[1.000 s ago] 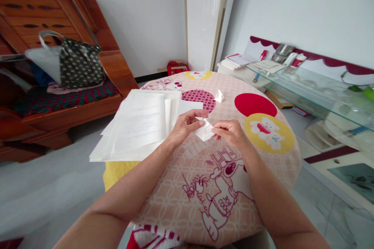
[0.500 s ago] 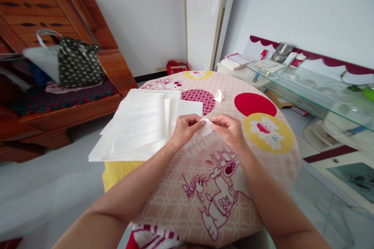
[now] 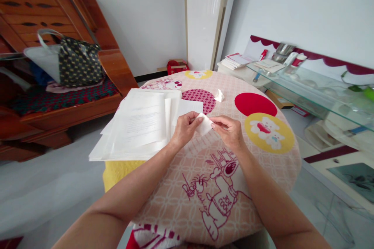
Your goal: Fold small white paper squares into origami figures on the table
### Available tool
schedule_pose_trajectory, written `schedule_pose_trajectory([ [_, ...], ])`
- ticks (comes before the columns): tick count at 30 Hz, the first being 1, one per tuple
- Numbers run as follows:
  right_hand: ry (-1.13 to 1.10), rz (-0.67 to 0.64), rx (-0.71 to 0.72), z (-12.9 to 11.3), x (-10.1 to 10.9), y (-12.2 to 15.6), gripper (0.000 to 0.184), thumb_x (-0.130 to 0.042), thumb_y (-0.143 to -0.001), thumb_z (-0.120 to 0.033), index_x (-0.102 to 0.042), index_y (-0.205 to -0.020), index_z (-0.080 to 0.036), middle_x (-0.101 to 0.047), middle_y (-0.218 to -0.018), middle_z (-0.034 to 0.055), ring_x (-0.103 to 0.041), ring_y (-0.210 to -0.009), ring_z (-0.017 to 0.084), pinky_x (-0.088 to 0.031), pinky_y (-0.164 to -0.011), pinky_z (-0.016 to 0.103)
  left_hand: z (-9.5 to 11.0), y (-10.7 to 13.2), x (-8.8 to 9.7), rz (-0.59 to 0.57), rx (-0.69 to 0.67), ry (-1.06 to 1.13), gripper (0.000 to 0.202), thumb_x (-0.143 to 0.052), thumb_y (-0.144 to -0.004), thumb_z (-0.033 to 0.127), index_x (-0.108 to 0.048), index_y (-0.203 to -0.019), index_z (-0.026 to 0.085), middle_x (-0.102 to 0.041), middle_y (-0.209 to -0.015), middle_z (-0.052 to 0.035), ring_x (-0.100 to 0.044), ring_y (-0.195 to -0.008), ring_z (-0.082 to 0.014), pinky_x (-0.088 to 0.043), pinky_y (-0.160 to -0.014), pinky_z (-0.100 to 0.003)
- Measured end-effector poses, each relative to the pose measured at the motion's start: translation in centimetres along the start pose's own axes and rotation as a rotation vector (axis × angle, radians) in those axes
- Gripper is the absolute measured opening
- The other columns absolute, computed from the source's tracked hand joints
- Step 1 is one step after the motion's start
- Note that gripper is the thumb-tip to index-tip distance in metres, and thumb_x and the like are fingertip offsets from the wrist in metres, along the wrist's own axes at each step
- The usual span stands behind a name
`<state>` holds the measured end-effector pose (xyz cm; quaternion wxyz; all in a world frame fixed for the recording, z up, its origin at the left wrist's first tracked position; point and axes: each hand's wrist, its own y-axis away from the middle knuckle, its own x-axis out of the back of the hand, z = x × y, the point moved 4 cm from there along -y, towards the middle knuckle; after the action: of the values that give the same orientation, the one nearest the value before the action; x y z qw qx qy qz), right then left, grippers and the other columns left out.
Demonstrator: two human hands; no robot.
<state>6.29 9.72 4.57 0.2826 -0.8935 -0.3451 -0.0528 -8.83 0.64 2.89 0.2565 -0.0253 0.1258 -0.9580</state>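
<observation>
Two-handed, a small folded paper [image 3: 203,125] is pinched between left hand [image 3: 185,128] and right hand [image 3: 229,130] over the tabletop's [image 3: 271,163] middle; paper stack [image 3: 137,124] is seen overhanging the left edge; open cloth is left along the right and near edges.

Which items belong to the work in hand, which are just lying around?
In hand: small white paper, pinched by left hand and right hand; paper stack beside them, likely supply.
Lying about: folded scrap farther back, patterned bag on bench, books, glass shelf.
</observation>
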Motion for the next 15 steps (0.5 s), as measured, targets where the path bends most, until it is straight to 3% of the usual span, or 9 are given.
schedule_pose_trajectory([
  [5,-0.183,0.017,-0.12,0.9,-0.2,0.0,0.019,-0.073,-0.08,-0.028,-0.077,-0.097,-0.021,-0.078,-0.09,0.0043,-0.072,-0.077,0.019,-0.06,-0.071,0.032,-0.2,-0.2,0.0,-0.008,0.009,0.069,0.041,-0.073,-0.08,0.054,-0.065,-0.084,0.014,-0.061,-0.068,0.0003,-0.053,-0.059,-0.01,-0.041,-0.054,-0.02],
  [11,-0.205,0.031,-0.153,1.1,-0.1,0.0,0.022,-0.073,-0.078,-0.027,-0.078,-0.099,-0.021,-0.077,-0.086,0.0032,-0.069,-0.067,0.016,-0.059,-0.064,0.03,-0.7,-0.2,-0.4,-0.089,0.023,0.12,0.044,-0.071,-0.083,0.053,-0.06,-0.103,0.015,-0.065,-0.079,-0.002,-0.058,-0.065,-0.0122,-0.044,-0.059,-0.022],
  [15,-0.244,0.015,-0.166,1.3,0.0,-0.1,0.022,-0.074,-0.077,-0.027,-0.078,-0.098,-0.021,-0.077,-0.088,0.0035,-0.069,-0.07,0.016,-0.057,-0.064,0.029,-0.7,-0.1,-0.5,-0.113,-0.019,0.043,0.044,-0.068,-0.086,0.052,-0.057,-0.109,0.015,-0.064,-0.076,-0.0008,-0.055,-0.063,-0.0117,-0.041,-0.058,-0.021],
])
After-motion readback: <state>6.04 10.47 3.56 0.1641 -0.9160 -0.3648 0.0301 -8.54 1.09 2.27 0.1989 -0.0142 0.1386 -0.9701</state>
